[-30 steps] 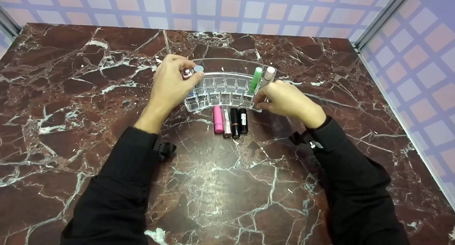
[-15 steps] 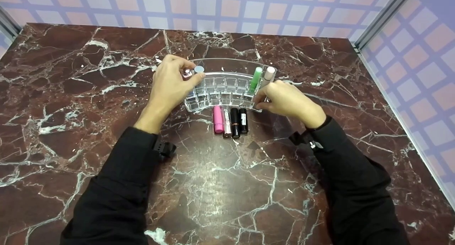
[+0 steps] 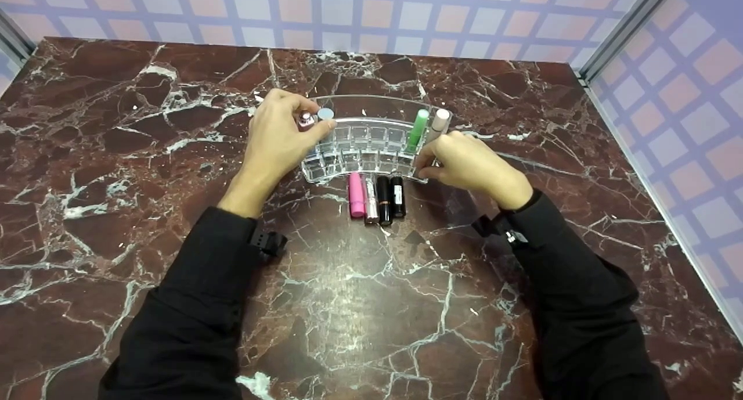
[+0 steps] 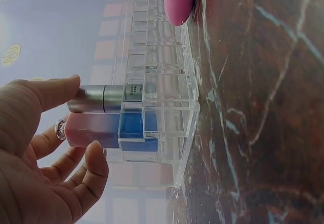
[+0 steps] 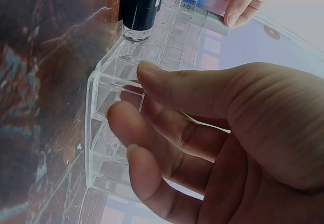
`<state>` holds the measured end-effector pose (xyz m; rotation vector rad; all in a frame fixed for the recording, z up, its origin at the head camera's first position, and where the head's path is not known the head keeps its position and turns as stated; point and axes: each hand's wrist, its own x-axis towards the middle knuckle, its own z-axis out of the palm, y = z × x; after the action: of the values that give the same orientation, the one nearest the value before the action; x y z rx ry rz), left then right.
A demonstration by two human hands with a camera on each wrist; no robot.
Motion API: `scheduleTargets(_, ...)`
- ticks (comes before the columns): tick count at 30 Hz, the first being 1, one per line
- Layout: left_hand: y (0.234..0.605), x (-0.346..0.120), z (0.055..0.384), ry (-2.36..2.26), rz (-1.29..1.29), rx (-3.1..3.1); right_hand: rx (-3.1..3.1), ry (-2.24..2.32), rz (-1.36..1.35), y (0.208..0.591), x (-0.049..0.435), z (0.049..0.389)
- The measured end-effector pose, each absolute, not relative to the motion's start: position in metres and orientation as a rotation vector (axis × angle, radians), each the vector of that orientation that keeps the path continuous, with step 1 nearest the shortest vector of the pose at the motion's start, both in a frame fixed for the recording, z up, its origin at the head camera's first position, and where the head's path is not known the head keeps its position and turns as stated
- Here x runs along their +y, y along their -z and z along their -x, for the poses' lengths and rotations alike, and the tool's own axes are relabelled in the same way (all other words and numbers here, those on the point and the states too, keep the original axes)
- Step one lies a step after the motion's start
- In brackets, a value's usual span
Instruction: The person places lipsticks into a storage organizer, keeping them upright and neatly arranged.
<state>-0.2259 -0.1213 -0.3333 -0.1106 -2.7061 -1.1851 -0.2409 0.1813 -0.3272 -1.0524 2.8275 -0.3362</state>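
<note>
Everything stayed put: left hand (image 3: 278,130) pinches two tubes (image 4: 91,98), right hand (image 3: 467,163) one clear organizer (image 3: 371,121)

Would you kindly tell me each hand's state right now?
Left hand: closed, holding the silver tube.
Right hand: closed, holding the clear organizer at its right end.

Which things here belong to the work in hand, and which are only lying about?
Likely in the job:
- clear compartment organizer
- grey tube
- pink-blue tube
- green tube
- white-capped tube

Lying untouched, perhaps for it too:
- pink tube
- shiny silver tube
- banded black tube
- labelled black tube
</note>
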Motion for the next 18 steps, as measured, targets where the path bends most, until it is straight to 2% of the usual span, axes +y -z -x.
scheduleTargets(18, 0.3311, -0.1247, 0.2263, 1.191, 0.115, -2.742, 2.821, 0.341, 1.043, 0.3289, 0.1806, 0.2423)
